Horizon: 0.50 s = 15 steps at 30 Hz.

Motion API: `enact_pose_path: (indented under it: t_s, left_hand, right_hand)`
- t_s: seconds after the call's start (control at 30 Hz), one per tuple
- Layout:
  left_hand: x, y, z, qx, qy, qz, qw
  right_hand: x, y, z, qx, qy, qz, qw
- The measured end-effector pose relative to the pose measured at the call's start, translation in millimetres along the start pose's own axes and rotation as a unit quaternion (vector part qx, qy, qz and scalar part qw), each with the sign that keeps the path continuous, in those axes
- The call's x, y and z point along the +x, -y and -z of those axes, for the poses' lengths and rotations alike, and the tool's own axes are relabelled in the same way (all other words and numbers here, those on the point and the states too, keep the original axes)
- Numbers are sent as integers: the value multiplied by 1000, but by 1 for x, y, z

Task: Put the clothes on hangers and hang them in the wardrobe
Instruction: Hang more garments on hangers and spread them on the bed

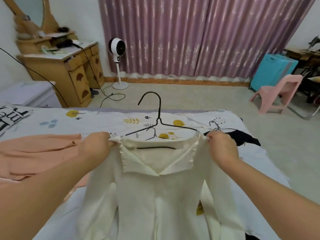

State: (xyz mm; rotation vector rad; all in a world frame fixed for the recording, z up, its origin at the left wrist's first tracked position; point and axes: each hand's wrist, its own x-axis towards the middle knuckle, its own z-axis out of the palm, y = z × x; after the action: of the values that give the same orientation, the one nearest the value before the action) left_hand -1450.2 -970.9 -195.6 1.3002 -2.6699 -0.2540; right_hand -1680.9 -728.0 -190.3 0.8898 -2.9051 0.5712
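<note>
A cream collared top [155, 196] hangs in front of me on a black wire hanger [159, 116], whose hook stands up above the collar. My left hand [98, 144] pinches the top's left shoulder over the hanger's end. My right hand [221, 146] pinches the right shoulder the same way. A peach garment [34, 153] lies on the bed at the left. A black garment [242, 137] with another wire hanger [216, 125] lies on the bed at the right. A further wire hanger [154, 134] lies flat on the bed behind the collar. No wardrobe is in view.
The bed [69, 122] with a printed cover spans the foreground. Beyond it are a wooden dressing table [69, 66], a white standing fan [118, 49] with its cable on the floor, purple curtains [199, 35], a blue suitcase [271, 70] and a pink plastic chair [278, 94].
</note>
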Motion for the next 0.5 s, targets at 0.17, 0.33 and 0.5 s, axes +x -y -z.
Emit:
enact_pose_path:
  t_s: [0.17, 0.33, 0.5]
  left_hand:
    - [69, -24, -56, -177, 20, 43, 983]
    - [3, -24, -211, -30, 167, -22, 985]
    - [-87, 7, -316, 85, 224, -72, 968]
  right_hand:
    - [71, 24, -56, 111, 39, -8, 993]
    - [-22, 15, -188, 35, 202, 56, 977]
    - [-116, -30, -286, -86, 338, 38, 936]
